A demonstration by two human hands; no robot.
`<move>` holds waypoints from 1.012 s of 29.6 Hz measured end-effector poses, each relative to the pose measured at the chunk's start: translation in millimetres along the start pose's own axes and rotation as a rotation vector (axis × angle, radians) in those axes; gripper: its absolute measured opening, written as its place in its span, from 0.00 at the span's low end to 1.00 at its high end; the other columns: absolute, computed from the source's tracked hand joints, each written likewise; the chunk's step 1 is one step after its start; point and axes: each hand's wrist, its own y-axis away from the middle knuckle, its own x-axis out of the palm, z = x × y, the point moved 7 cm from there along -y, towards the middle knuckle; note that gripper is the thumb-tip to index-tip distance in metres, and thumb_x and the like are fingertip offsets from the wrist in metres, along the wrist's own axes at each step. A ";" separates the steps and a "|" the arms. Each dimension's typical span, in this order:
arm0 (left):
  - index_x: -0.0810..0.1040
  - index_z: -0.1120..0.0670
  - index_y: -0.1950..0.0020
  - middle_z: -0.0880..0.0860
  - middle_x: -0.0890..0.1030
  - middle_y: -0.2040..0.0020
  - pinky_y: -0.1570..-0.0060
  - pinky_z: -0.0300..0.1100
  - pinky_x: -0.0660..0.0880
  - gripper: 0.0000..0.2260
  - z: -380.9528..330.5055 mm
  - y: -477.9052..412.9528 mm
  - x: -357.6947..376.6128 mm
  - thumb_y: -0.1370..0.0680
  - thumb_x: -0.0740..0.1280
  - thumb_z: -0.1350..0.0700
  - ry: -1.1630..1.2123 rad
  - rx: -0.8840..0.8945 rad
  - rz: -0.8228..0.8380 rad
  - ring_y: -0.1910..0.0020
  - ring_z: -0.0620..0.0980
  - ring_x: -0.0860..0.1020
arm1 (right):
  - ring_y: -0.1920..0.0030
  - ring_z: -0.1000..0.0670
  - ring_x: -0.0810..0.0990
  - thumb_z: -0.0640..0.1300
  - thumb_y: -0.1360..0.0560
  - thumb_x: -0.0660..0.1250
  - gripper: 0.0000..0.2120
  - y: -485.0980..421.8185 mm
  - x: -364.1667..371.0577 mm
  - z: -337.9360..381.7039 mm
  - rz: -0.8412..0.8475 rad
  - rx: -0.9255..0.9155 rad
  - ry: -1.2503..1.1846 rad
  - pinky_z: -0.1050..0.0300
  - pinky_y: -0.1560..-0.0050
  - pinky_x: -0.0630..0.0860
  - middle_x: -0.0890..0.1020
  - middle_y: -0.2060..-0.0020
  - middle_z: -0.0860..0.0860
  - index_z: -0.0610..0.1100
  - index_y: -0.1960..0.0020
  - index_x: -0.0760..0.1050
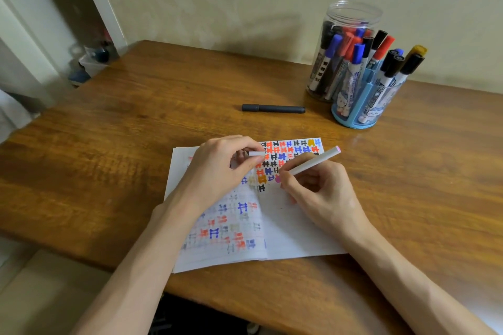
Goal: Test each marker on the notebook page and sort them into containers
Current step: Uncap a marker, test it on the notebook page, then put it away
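Fingers (293,184) of our right hand (321,193) are curled round a white marker (310,164), clamped on its barrel close to the writing end. That end touches the right-hand page of the notebook (294,236) at a small pink blot. The marker's far end, tipped pink, slants up and away to the right. Our left hand (217,171) lies over the left page near the fold. Its thumb and fingers (242,144) pinch a short white cap (256,153), which points toward the right page.

The notebook lies open on the wooden tabletop (109,160), near its front edge. Rows of small marks in orange, blue, black and yellow fill the top of the right page, and its lower part is bare. Fainter marks of the same kind show on the left page.

Farther back a black marker (273,108), capped, lies flat on the tabletop, well apart from the notebook. To its right stand two containers close together; we cannot tell whether they touch. One is a clear jar (351,12) holding markers (334,49) with black, blue and red caps. In front of it is a blue holder (353,122) with more markers upright in its compartments.
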 end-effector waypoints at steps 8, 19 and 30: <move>0.85 0.47 0.44 0.42 0.85 0.48 0.54 0.38 0.79 0.08 2.5 1.8 1.2 0.21 0.72 0.49 0.016 -0.014 -0.005 0.48 0.40 0.81 | 0.65 0.47 0.86 0.38 0.22 0.73 0.06 -0.6 1.6 -0.2 0.007 0.025 -0.025 0.39 0.59 0.84 0.86 0.64 0.50 0.46 0.56 0.84; 0.85 0.48 0.43 0.41 0.84 0.48 0.54 0.34 0.78 0.08 0.6 2.4 1.6 0.21 0.72 0.50 -0.002 -0.011 0.001 0.48 0.39 0.81 | 0.63 0.47 0.85 0.40 0.23 0.73 0.04 1.2 4.6 1.9 0.039 -0.019 0.067 0.41 0.60 0.83 0.85 0.63 0.53 0.48 0.55 0.84; 0.85 0.49 0.43 0.42 0.84 0.48 0.53 0.35 0.78 0.08 -0.9 3.3 0.8 0.21 0.73 0.52 0.018 -0.009 0.005 0.47 0.40 0.81 | 0.65 0.45 0.84 0.41 0.24 0.72 0.04 1.0 4.9 -1.0 0.039 -0.012 0.043 0.36 0.60 0.81 0.84 0.65 0.50 0.48 0.57 0.83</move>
